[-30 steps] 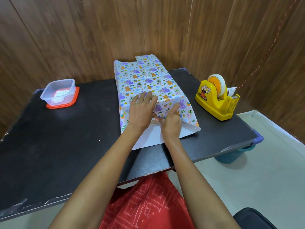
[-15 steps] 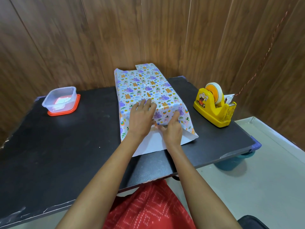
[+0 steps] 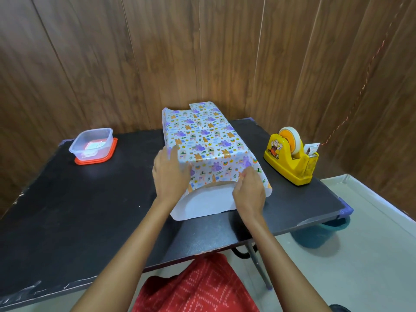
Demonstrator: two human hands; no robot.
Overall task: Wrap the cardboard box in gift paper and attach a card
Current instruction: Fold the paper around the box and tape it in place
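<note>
The box (image 3: 202, 136), covered in white gift paper printed with purple and orange animals, lies lengthwise on the black table (image 3: 67, 210). At its near end the paper hangs loose, with its white underside (image 3: 207, 203) spread flat on the table. My left hand (image 3: 171, 174) presses flat against the box's near left corner, pushing the side paper in. My right hand (image 3: 249, 190) pinches the paper at the near right corner. The cardboard itself is hidden under the paper.
A yellow tape dispenser (image 3: 290, 158) with a roll of tape stands to the right of the box. A clear plastic tub (image 3: 92, 143) on an orange lid sits at the back left with small paper pieces inside. Wooden wall panels stand behind the table.
My hands have moved apart from the middle of the near flap to the box's two near corners. The top flap now hangs down over the end. The camera has tilted.
</note>
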